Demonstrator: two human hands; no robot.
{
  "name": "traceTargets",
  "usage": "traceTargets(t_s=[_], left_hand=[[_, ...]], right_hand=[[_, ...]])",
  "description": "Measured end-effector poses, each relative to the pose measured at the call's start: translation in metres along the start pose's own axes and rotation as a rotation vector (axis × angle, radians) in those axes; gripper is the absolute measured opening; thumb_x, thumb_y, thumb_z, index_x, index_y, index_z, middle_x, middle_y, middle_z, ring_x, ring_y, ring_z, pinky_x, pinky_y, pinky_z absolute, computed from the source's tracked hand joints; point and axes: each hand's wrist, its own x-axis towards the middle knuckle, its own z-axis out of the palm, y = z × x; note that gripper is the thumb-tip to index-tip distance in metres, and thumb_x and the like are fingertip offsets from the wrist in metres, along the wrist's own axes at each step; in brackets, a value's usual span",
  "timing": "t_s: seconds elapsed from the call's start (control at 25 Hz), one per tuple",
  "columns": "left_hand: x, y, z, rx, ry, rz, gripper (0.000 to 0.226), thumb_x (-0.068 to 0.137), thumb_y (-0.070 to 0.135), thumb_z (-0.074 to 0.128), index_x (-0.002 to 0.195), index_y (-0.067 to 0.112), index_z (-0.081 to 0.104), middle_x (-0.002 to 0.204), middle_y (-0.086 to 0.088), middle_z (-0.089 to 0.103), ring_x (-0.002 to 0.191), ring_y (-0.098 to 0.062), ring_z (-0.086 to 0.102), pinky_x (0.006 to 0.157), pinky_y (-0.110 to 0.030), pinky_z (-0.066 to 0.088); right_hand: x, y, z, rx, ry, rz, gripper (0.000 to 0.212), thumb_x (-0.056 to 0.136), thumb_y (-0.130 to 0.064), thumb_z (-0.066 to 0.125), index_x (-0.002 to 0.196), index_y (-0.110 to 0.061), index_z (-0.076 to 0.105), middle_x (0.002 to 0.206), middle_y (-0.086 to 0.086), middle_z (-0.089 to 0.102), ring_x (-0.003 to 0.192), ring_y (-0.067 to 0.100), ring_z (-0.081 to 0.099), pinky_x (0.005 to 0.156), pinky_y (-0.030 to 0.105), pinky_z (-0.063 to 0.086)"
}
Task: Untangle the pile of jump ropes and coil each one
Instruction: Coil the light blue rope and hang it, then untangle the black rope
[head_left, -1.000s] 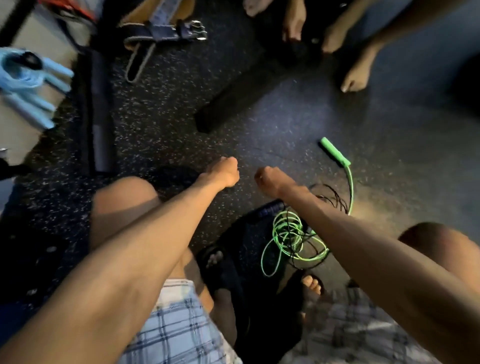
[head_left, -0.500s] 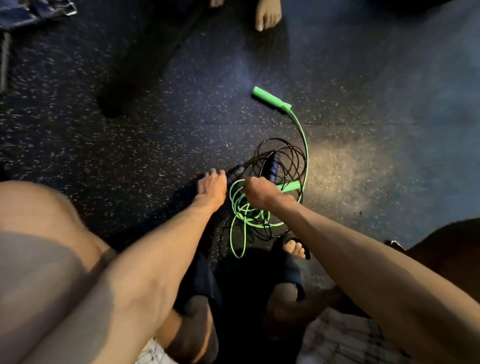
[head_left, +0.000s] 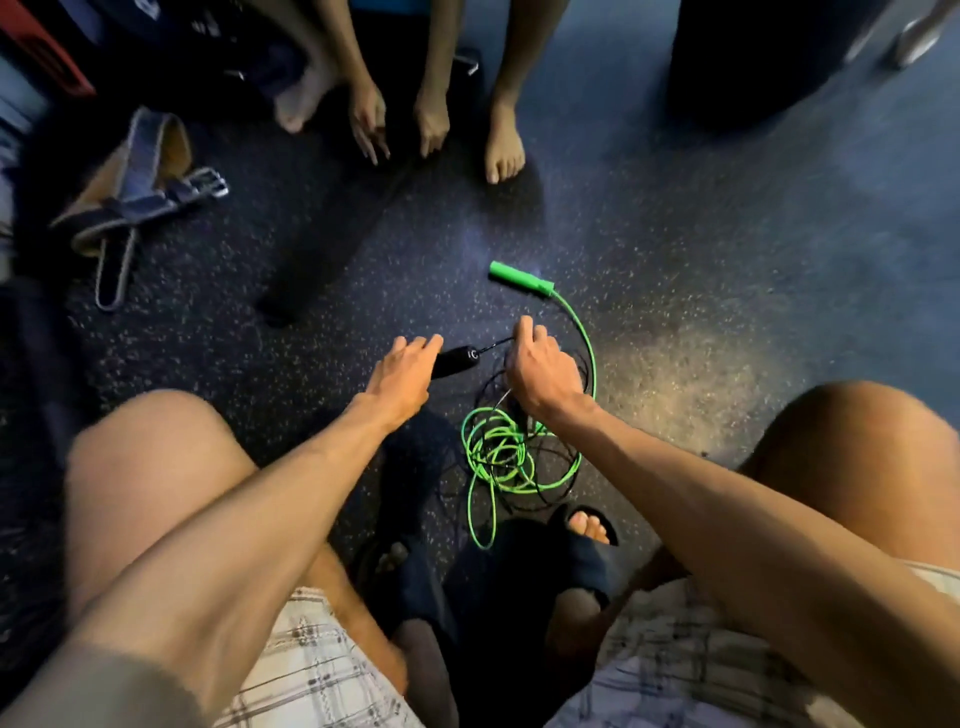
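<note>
A tangle of a green jump rope (head_left: 501, 454) and a thin black jump rope (head_left: 558, 467) lies on the dark speckled floor between my knees. One green handle (head_left: 521, 278) lies apart at the far side, its cord arcing back to the pile. My left hand (head_left: 402, 371) grips a black handle (head_left: 457, 359) just left of the pile. My right hand (head_left: 540, 366) pinches the black cord where it leaves that handle, above the tangle.
Another person sits opposite, their hands (head_left: 397, 122) and bare feet (head_left: 504, 145) on the floor at the far side. A leather lifting belt (head_left: 140, 192) lies far left. My sandalled feet (head_left: 582, 540) are just below the pile. A dark round object (head_left: 753, 57) stands far right.
My left hand has taken the black handle and drawn it left out of the pile. My right hand has risen from the green loops to the black cord. The camera has tilted up.
</note>
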Motion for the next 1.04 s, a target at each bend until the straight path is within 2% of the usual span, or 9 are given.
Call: traceTargets(t_s=[0.16,0.28,0.36,0.52,0.68,0.8,0.88,0.96,1.04], left_hand=[[-0.003,0.003,-0.044,-0.023,0.152,0.120,0.042,0.082,-0.003,0.061,0.118,0.013,0.045,0.111,-0.007,0.058,0.102,-0.029,0.048,0.077,-0.044,0.046],[-0.007,0.011,-0.061,-0.148,0.178,0.074,0.034,0.084,0.000,0.060,0.114,0.011,0.048,0.108,-0.015,0.062,0.099,-0.035,0.056,0.074,-0.043,0.045],[-0.011,0.018,-0.064,-0.258,0.120,0.017,0.037,0.086,0.007,0.067,0.118,0.011,0.050,0.110,-0.018,0.064,0.099,-0.036,0.061,0.075,-0.041,0.048],[-0.014,0.042,-0.070,-0.545,-0.005,0.083,0.037,0.085,0.018,0.073,0.117,0.012,0.055,0.112,-0.008,0.066,0.103,-0.021,0.061,0.082,-0.029,0.044],[-0.022,0.073,-0.081,-0.726,0.173,0.166,0.034,0.089,0.003,0.065,0.123,0.003,0.060,0.116,-0.010,0.067,0.108,-0.015,0.059,0.090,-0.022,0.044],[-0.031,0.081,-0.085,-0.768,0.270,0.198,0.022,0.089,-0.008,0.053,0.107,-0.002,0.065,0.093,-0.007,0.068,0.088,-0.007,0.060,0.074,-0.015,0.043],[-0.034,0.079,-0.087,-0.780,0.249,0.197,0.017,0.093,-0.004,0.051,0.095,0.003,0.066,0.074,-0.002,0.065,0.066,0.006,0.058,0.065,-0.013,0.041],[-0.033,0.073,-0.090,-0.860,0.183,0.171,0.017,0.098,0.005,0.050,0.091,0.007,0.066,0.061,0.000,0.062,0.053,0.001,0.058,0.060,-0.018,0.044],[-0.032,0.069,-0.091,-0.899,0.114,0.152,0.025,0.101,0.014,0.047,0.091,0.006,0.068,0.054,0.001,0.058,0.047,-0.008,0.054,0.057,-0.026,0.047]], right_hand=[[0.007,0.006,-0.037,0.000,0.100,-0.047,0.025,0.097,-0.014,0.048,0.121,-0.007,0.051,0.117,0.017,0.055,0.109,0.037,0.055,0.082,0.046,0.048],[0.004,0.006,-0.070,0.006,0.206,-0.179,0.027,0.097,-0.030,0.054,0.112,-0.010,0.064,0.110,0.014,0.053,0.102,0.035,0.052,0.079,0.045,0.046],[0.000,0.000,-0.090,0.017,0.228,-0.248,0.029,0.097,-0.034,0.052,0.115,-0.015,0.065,0.106,0.010,0.052,0.098,0.032,0.052,0.077,0.043,0.046],[-0.017,-0.019,-0.117,0.031,0.160,-0.320,0.024,0.098,-0.031,0.049,0.105,-0.012,0.063,0.099,0.014,0.068,0.090,0.039,0.064,0.066,0.038,0.043],[-0.035,-0.025,-0.127,0.032,0.145,-0.303,0.024,0.095,-0.027,0.050,0.108,-0.012,0.063,0.100,0.015,0.070,0.093,0.040,0.064,0.066,0.038,0.041],[-0.042,-0.018,-0.127,0.278,0.175,-0.242,0.020,0.090,-0.031,0.060,0.100,-0.014,0.060,0.088,0.010,0.071,0.082,0.035,0.065,0.063,0.037,0.044],[-0.042,-0.010,-0.125,0.429,0.142,-0.189,0.025,0.087,-0.037,0.068,0.091,-0.015,0.055,0.070,-0.001,0.063,0.063,0.020,0.057,0.056,0.035,0.043],[-0.038,-0.002,-0.126,0.500,0.122,-0.145,0.027,0.087,-0.037,0.070,0.087,-0.015,0.055,0.063,-0.011,0.053,0.054,0.003,0.047,0.049,0.022,0.035],[-0.034,0.006,-0.128,0.519,0.129,-0.137,0.026,0.090,-0.037,0.067,0.085,-0.013,0.059,0.064,-0.012,0.053,0.054,0.002,0.047,0.050,0.022,0.035]])
